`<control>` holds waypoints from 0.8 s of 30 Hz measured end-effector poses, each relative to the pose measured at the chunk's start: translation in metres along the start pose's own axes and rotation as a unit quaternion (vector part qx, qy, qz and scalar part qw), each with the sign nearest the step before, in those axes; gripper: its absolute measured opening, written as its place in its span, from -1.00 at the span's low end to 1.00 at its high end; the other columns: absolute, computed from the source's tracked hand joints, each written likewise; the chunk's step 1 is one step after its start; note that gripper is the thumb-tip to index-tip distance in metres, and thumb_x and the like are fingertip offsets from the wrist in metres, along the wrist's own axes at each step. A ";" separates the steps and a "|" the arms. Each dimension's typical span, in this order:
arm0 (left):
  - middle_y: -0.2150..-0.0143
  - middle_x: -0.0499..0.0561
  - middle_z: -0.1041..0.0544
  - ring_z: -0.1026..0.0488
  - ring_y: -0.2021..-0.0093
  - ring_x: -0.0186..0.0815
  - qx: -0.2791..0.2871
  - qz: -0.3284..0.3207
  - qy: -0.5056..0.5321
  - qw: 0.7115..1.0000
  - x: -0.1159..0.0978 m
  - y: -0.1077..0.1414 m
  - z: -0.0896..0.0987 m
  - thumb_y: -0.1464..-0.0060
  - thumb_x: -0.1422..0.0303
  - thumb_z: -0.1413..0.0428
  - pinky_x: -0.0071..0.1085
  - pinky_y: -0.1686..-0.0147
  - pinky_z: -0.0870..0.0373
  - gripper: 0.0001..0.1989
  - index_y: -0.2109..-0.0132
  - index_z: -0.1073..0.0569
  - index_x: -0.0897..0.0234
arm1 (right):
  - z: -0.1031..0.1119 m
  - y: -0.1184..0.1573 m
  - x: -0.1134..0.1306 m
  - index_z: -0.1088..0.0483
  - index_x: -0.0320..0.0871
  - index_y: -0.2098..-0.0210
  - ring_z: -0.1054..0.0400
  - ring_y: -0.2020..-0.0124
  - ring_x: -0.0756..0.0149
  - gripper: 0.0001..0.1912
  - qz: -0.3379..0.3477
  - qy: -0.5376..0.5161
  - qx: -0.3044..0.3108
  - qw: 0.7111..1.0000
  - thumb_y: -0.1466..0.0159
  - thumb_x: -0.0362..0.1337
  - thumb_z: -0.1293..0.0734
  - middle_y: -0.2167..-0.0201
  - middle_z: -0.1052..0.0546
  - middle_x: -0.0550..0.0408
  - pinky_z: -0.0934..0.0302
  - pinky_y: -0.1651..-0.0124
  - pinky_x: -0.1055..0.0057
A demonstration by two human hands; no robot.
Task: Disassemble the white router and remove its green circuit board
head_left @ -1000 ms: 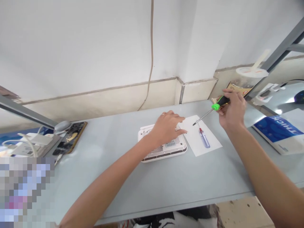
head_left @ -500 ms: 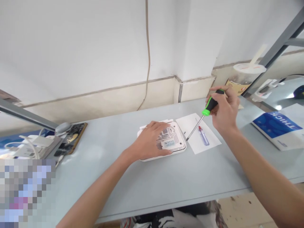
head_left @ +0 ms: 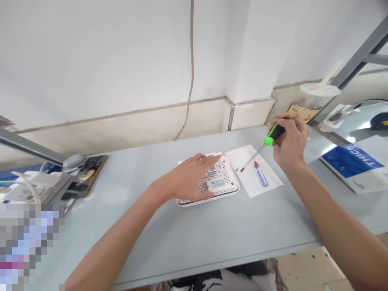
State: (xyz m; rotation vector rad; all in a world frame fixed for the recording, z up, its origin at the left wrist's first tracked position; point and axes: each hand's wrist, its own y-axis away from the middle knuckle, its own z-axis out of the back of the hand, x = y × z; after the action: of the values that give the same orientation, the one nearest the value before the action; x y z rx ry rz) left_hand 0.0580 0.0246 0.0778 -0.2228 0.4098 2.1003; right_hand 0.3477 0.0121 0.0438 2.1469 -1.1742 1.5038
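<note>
White router (head_left: 222,190) lies beneath left hand (head_left: 186,180), screwdriver (head_left: 275,134) in right hand (head_left: 289,141).

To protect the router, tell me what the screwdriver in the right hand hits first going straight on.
Probably the white paper sheet under the screwdriver's tip, then the router's edge; the tip's height above the sheet is unclear.

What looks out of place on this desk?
The white router lies upside down, its vented underside and label facing up, beneath the left hand. Tiny dark specks on the sheet of paper might be screws, but they're too small to tell.
</note>
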 end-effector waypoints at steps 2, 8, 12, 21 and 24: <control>-0.53 0.19 -0.22 -0.21 -0.40 0.09 -0.002 -0.007 -0.024 1.000 -0.003 0.001 -0.002 -0.11 0.15 -0.22 -0.06 -0.22 -0.35 0.04 -0.59 0.10 0.19 | 0.000 0.003 -0.002 -0.43 -0.08 0.34 -0.23 0.62 0.38 -0.85 -0.004 0.006 0.010 1.000 -0.04 -0.30 -0.37 0.61 -0.44 0.20 0.16 0.72 0.51; -0.47 0.24 -0.29 -0.29 -0.29 0.10 -0.013 -0.017 -0.065 0.998 -0.009 -0.002 -0.007 -0.02 0.17 -0.27 -0.09 -0.18 -0.37 0.09 -0.57 0.06 0.29 | -0.001 0.010 -0.006 -0.44 -0.07 0.34 -0.17 0.67 0.39 -0.82 -0.003 0.038 0.019 0.999 -0.01 -0.29 -0.39 0.62 -0.47 0.21 0.16 0.76 0.47; -0.45 0.22 -0.32 -0.31 -0.30 0.08 -0.042 -0.031 -0.055 0.997 -0.006 0.001 0.000 0.01 0.19 -0.29 -0.10 -0.20 -0.38 0.04 -0.53 -0.05 0.28 | -0.002 0.010 -0.005 -0.45 -0.08 0.36 -0.24 0.62 0.39 -0.81 -0.007 0.004 0.011 1.000 0.02 -0.29 -0.39 0.62 -0.43 0.23 0.09 0.71 0.50; -0.43 0.16 -0.38 -0.35 -0.37 0.08 -0.093 -0.006 0.035 0.995 0.006 0.008 0.015 0.00 0.18 -0.27 -0.04 -0.30 -0.39 -0.10 -0.48 -0.23 0.19 | -0.001 0.006 -0.011 -0.45 -0.05 0.38 -0.21 0.60 0.39 -0.83 -0.076 0.029 0.028 0.996 0.01 -0.23 -0.41 0.60 -0.42 0.21 0.11 0.70 0.54; -0.47 0.13 -0.34 -0.32 -0.42 0.09 -0.108 0.007 0.049 0.993 0.015 0.007 0.016 -0.01 0.19 -0.28 -0.04 -0.38 -0.34 -0.12 -0.47 -0.28 0.15 | 0.000 0.004 -0.013 -0.44 -0.06 0.37 -0.19 0.61 0.40 -0.83 -0.091 0.028 0.032 0.995 0.00 -0.21 -0.40 0.62 -0.41 0.22 0.15 0.71 0.55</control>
State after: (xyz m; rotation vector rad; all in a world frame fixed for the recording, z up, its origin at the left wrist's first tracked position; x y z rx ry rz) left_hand 0.0440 0.0388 0.0890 -0.4514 0.2412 2.1537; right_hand 0.3428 0.0154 0.0320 2.1700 -0.8979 1.5292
